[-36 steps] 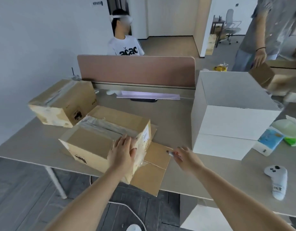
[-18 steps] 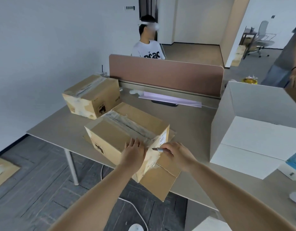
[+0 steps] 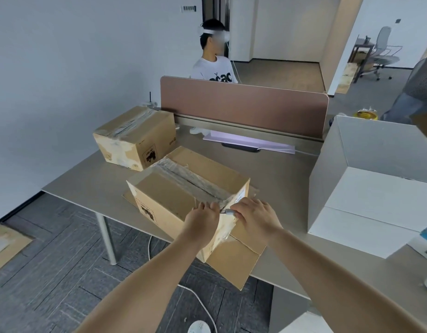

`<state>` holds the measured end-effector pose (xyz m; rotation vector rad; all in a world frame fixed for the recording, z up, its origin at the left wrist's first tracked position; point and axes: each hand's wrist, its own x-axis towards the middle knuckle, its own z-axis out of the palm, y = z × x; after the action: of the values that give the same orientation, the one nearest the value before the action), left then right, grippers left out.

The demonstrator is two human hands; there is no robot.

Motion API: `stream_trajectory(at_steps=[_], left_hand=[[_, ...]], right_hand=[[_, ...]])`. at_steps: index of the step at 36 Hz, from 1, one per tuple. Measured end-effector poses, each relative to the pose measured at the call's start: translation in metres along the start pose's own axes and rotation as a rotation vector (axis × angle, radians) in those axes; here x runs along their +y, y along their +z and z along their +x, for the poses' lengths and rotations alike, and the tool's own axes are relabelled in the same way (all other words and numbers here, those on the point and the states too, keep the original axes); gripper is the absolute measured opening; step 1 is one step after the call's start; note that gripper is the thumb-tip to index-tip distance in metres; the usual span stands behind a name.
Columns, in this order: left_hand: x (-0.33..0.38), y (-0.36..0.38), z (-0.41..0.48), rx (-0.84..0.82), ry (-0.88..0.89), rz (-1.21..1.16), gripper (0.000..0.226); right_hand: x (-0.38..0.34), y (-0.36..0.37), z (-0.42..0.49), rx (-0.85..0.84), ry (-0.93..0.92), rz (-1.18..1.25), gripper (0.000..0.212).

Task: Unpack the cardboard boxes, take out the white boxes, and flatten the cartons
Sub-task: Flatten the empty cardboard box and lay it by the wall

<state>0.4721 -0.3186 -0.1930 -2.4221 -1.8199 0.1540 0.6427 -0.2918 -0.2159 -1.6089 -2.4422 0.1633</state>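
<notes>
A taped cardboard box (image 3: 174, 195) sits on a flattened carton (image 3: 234, 260) at the desk's near edge. My left hand (image 3: 204, 218) rests on the box's near top corner, fingers laid over the edge. My right hand (image 3: 255, 216) grips a small metal cutter (image 3: 228, 211), its tip at the near end of the tape seam. A second taped cardboard box (image 3: 135, 138) stands farther back on the left. A large white box (image 3: 376, 186) stands on the right of the desk.
A brown divider screen (image 3: 243, 104) runs along the desk's (image 3: 279, 169) far edge, with a seated person behind it. Another person stands at the far right. A flat piece of cardboard (image 3: 5, 246) lies on the floor at left. A cable runs under the desk.
My right hand has moved left with the cutter, from over the flattened carton to the near end of the box's tape seam. The view has swung left. My left hand stays on the box.
</notes>
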Motion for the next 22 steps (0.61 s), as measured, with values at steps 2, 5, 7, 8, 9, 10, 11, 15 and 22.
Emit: stream_trajectory(at_steps=[2, 5, 7, 8, 9, 10, 11, 15, 22], left_hand=[[0.0, -0.002, 0.0, -0.006, 0.004, 0.017, 0.024], [-0.001, -0.004, 0.0, -0.014, 0.008, 0.029, 0.027], [-0.001, -0.005, 0.0, -0.018, 0.015, 0.035, 0.029], [-0.001, -0.005, 0.0, -0.016, 0.014, 0.038, 0.028], [-0.001, -0.006, 0.0, -0.014, 0.011, 0.038, 0.028], [-0.001, -0.006, 0.0, -0.015, 0.011, 0.039, 0.028], [-0.001, -0.007, 0.0, -0.016, 0.012, 0.042, 0.028], [-0.001, -0.005, 0.002, -0.023, 0.022, 0.058, 0.03], [-0.004, -0.002, 0.001, -0.038, 0.002, -0.005, 0.033]], right_hand=[[0.002, -0.003, 0.004, 0.002, -0.002, -0.025, 0.03], [0.005, -0.004, 0.01, 0.002, -0.032, -0.06, 0.029], [0.008, -0.003, 0.012, 0.023, -0.065, -0.069, 0.026], [0.01, -0.003, 0.013, 0.045, -0.08, -0.068, 0.024], [0.012, -0.003, 0.013, 0.058, -0.089, -0.067, 0.022], [0.014, -0.003, 0.014, 0.06, -0.091, -0.069, 0.021], [0.016, -0.003, 0.015, 0.055, -0.087, -0.072, 0.021], [0.02, -0.004, 0.017, 0.055, -0.069, -0.04, 0.024], [0.055, -0.022, 0.017, 0.067, 0.136, -0.074, 0.032]])
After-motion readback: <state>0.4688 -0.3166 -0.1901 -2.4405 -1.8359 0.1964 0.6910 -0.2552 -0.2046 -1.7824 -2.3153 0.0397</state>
